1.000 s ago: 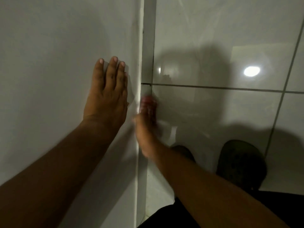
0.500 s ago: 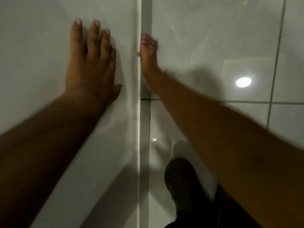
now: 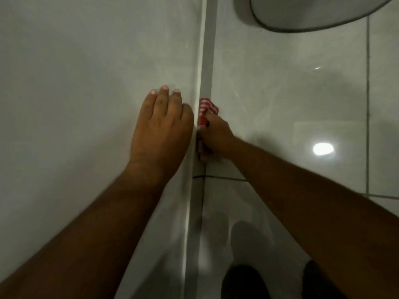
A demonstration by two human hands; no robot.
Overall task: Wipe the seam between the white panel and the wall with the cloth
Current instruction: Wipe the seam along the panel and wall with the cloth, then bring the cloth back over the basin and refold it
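Two hands at seam (image 3: pixel 205 61), white panel (image 3: pixel 86 61), glossy tiled wall (image 3: pixel 280 83)

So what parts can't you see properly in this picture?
Head view only:
- Red-and-white checked cloth: mostly hidden inside the right hand that grips it; its size is unclear.
- Seam beside the white panel: covered where the cloth presses in.
- Left hand: palm hidden, flat against the panel.
- Grey rounded object: cut off by the top edge.
- Dark shoes: cut off by the bottom edge, dim.
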